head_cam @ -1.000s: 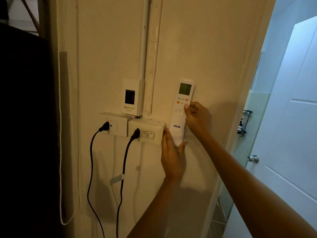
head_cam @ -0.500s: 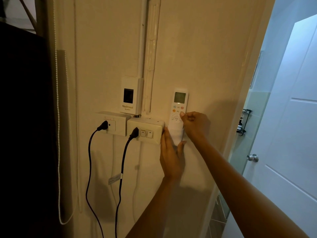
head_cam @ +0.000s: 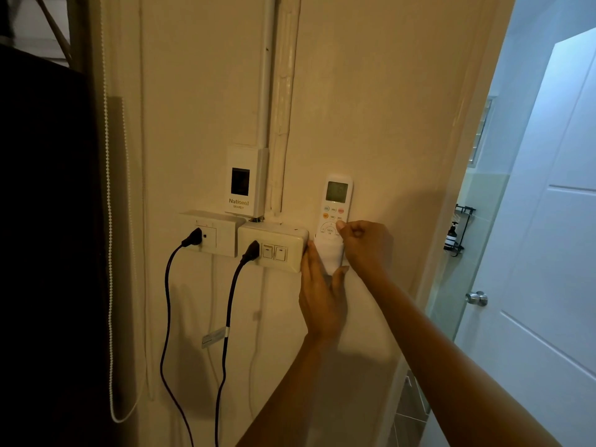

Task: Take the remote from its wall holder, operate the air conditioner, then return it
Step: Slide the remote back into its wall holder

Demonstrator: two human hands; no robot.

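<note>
wall (head_cam: pixel 371 108) | mounted: breaker box (head_cam: pixel 245 180); two socket boxes; holder (head_cam: pixel 332 258) with remote (head_cam: pixel 335 208)

the remote (head_cam: pixel 334 217) stands upright on the wall (head_cam: pixel 387 108) at the centre of the frame, its lower end inside the holder (head_cam: pixel 330 258). the right hand (head_cam: pixel 366 246) lies against the remote's right edge, fingertips on its face; the left hand (head_cam: pixel 321 301) sits below, pressed to the holder. touching the holder's left side is a switch box (head_cam: pixel 274 251), and left of that a socket box (head_cam: pixel 211 233), each with a plug in it. a breaker box (head_cam: pixel 246 180) hangs above them. a bead cord (head_cam: pixel 111 221) hangs at far left. a door (head_cam: pixel 548 253) stands at far right.
</note>
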